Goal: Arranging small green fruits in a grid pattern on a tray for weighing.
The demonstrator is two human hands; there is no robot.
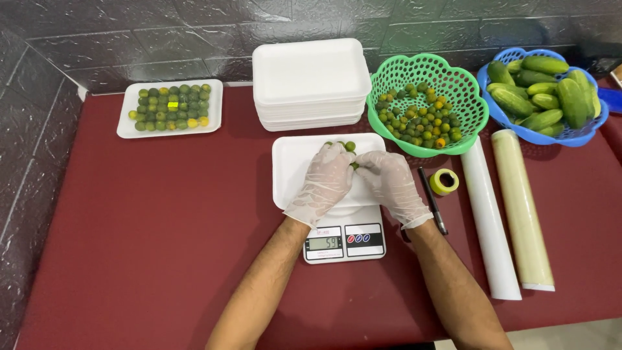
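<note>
Gloves cover both of my hands in the head view, and both sit over the white foam tray [295, 170] that rests on the small kitchen scale [344, 241]. My left hand [324, 183] has its fingers curled down onto the tray's far edge, and my right hand [391, 185] meets it fingertip to fingertip just beside it. A few small green limes [350, 146] peek out right above the left knuckles, with one more showing in the gap between the two hands, so the fruit lies under and just beyond my fingertips; I cannot tell whether either hand actually pinches a lime, since the gloves hide the contact. Just beyond the right hand stands the green basket [468, 97] of small limes, and past it the blue basket [593, 129] of cucumbers. A stack of empty trays [310, 78] sits beyond the scale, a filled tray [170, 107] lies well off to the left, and two rolls of wrap [506, 214] lie near my right forearm.
</note>
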